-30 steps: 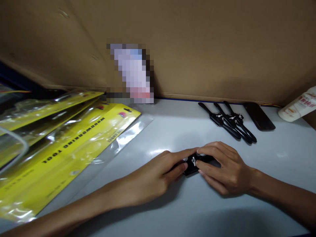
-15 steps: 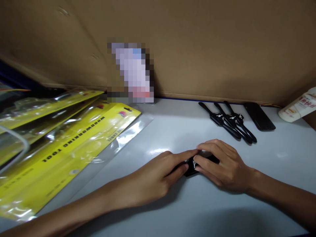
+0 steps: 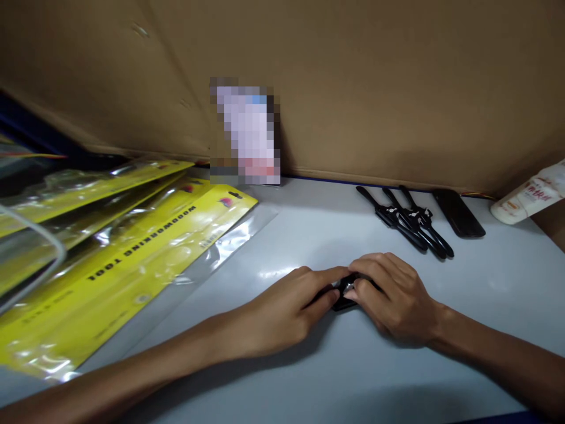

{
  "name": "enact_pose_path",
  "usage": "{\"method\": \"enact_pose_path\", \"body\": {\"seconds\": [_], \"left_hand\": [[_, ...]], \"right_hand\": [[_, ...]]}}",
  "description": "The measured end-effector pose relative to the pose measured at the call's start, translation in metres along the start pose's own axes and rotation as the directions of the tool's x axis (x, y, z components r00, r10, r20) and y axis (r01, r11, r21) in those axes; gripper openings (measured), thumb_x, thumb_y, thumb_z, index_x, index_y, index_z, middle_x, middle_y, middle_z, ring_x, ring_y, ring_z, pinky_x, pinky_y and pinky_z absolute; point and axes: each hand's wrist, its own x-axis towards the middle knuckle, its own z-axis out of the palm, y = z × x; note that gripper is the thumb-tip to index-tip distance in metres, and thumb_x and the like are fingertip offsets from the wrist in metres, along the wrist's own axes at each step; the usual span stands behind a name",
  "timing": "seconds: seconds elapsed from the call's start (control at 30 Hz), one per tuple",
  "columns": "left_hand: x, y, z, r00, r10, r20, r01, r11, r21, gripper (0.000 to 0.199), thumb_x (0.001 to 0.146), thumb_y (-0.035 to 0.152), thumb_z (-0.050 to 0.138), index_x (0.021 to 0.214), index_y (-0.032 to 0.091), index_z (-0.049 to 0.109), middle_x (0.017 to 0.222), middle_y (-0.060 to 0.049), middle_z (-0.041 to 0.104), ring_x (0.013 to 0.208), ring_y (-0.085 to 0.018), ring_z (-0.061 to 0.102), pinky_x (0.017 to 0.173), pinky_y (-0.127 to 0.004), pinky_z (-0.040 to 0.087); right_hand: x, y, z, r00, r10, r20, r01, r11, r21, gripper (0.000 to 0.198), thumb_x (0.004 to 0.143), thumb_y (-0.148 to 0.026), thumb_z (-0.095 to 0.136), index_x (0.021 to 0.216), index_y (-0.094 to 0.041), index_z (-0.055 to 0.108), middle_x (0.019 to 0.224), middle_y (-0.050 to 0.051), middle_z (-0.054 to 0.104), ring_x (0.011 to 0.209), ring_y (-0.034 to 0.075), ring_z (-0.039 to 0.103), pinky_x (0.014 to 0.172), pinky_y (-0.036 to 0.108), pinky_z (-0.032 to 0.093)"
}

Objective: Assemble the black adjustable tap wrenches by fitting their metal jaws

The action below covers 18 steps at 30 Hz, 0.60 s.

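Observation:
A black spokeshave (image 3: pixel 343 304) with a small silver part lies low over the table, mostly hidden by my fingers. My left hand (image 3: pixel 291 309) pinches its left end between forefinger and thumb. From the other side my right hand (image 3: pixel 395 300) closes round it, the thumb on the silver part and the fingers curled over the far edge. Beyond my right hand, three more black spokeshaves (image 3: pixel 408 221) rest side by side on the table.
Yellow woodworking-tool packages (image 3: pixel 145 253) in clear plastic cover the table's left. A black phone (image 3: pixel 459 212) and a tilted white bottle (image 3: pixel 529 194) are at the back right. Cardboard (image 3: pixel 375 88) walls the far side, with a blurred-out item (image 3: pixel 253 132) leaning there.
My right thumb and fingers have shifted on the spokeshave, the thumb now pressing at its silver part. My left hand keeps its pinch. The whole view has moved slightly.

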Motion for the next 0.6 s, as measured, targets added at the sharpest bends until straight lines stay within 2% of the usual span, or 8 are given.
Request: {"method": "enact_pose_path", "body": {"seconds": [0.1, 0.23, 0.3, 0.37, 0.43, 0.5, 0.6], "left_hand": [[0.0, -0.002, 0.001, 1.0, -0.013, -0.012, 0.013, 1.0, -0.028, 0.032, 0.097, 0.024, 0.038, 0.112, 0.016, 0.066, 0.061, 0.005, 0.048, 0.055, -0.012, 0.039, 0.057, -0.024, 0.034], [-0.001, -0.01, 0.004, 0.999, -0.021, -0.047, 0.016, 0.996, -0.091, 0.033, 0.097, 0.026, 0.04, 0.115, 0.015, 0.065, 0.062, 0.005, 0.049, 0.057, -0.012, 0.04, 0.055, -0.024, 0.034], [-0.002, -0.014, 0.007, 0.997, -0.042, -0.062, 0.032, 0.986, -0.162, 0.036, 0.097, 0.028, 0.041, 0.124, 0.016, 0.062, 0.061, 0.006, 0.048, 0.055, -0.011, 0.04, 0.052, -0.022, 0.034], [-0.002, -0.017, 0.011, 0.989, -0.13, -0.076, 0.103, 0.952, -0.29, 0.045, 0.096, 0.032, 0.044, 0.137, 0.016, 0.053, 0.062, 0.006, 0.051, 0.05, -0.01, 0.038, 0.046, -0.021, 0.032], [-0.001, -0.016, 0.014, 0.966, -0.23, -0.122, 0.152, 0.879, -0.452, 0.06, 0.093, 0.035, 0.05, 0.15, 0.018, 0.038, 0.072, 0.002, 0.059, 0.049, -0.01, 0.042, 0.041, -0.02, 0.034], [0.0, -0.015, 0.015, 0.934, -0.284, -0.214, 0.105, 0.795, -0.597, 0.077, 0.089, 0.037, 0.058, 0.156, 0.019, 0.025, 0.092, -0.006, 0.067, 0.061, -0.015, 0.057, 0.046, -0.024, 0.046], [0.003, -0.014, 0.014, 0.885, -0.299, -0.357, -0.032, 0.725, -0.688, 0.094, 0.08, 0.037, 0.071, 0.158, 0.02, 0.02, 0.117, -0.016, 0.065, 0.094, -0.027, 0.066, 0.068, -0.038, 0.06]], "right_hand": [[0.001, -0.002, 0.001, 1.0, 0.011, 0.009, -0.011, 0.999, -0.039, 0.015, 0.095, -0.011, 0.057, 0.081, -0.013, 0.06, 0.095, 0.013, 0.069, 0.086, 0.022, 0.059, 0.072, 0.034, 0.051], [0.004, -0.002, 0.002, 0.996, 0.087, 0.009, -0.087, 0.996, -0.029, 0.02, 0.1, -0.021, 0.053, 0.082, -0.014, 0.06, 0.094, 0.012, 0.068, 0.083, 0.021, 0.057, 0.072, 0.034, 0.05], [0.004, -0.001, 0.002, 0.994, 0.113, 0.01, -0.113, 0.993, -0.024, 0.021, 0.101, -0.024, 0.051, 0.086, -0.015, 0.062, 0.096, 0.012, 0.068, 0.085, 0.021, 0.057, 0.073, 0.035, 0.05], [0.004, 0.004, 0.001, 0.99, 0.141, 0.013, -0.141, 0.99, -0.025, 0.021, 0.101, -0.027, 0.051, 0.092, -0.015, 0.064, 0.1, 0.013, 0.067, 0.088, 0.022, 0.057, 0.077, 0.036, 0.05], [0.001, 0.013, -0.003, 0.982, 0.187, -0.003, -0.187, 0.981, -0.05, 0.019, 0.101, -0.027, 0.051, 0.096, -0.015, 0.066, 0.103, 0.013, 0.067, 0.091, 0.022, 0.058, 0.081, 0.038, 0.049], [-0.002, 0.027, -0.009, 0.964, 0.259, -0.059, -0.264, 0.959, -0.106, 0.019, 0.1, -0.024, 0.05, 0.094, -0.016, 0.066, 0.104, 0.013, 0.067, 0.092, 0.023, 0.059, 0.083, 0.038, 0.049], [-0.006, 0.054, -0.022, 0.896, 0.428, -0.113, -0.443, 0.87, -0.217, 0.023, 0.099, -0.02, 0.046, 0.09, -0.016, 0.067, 0.102, 0.013, 0.068, 0.094, 0.024, 0.061, 0.081, 0.037, 0.047]]}}
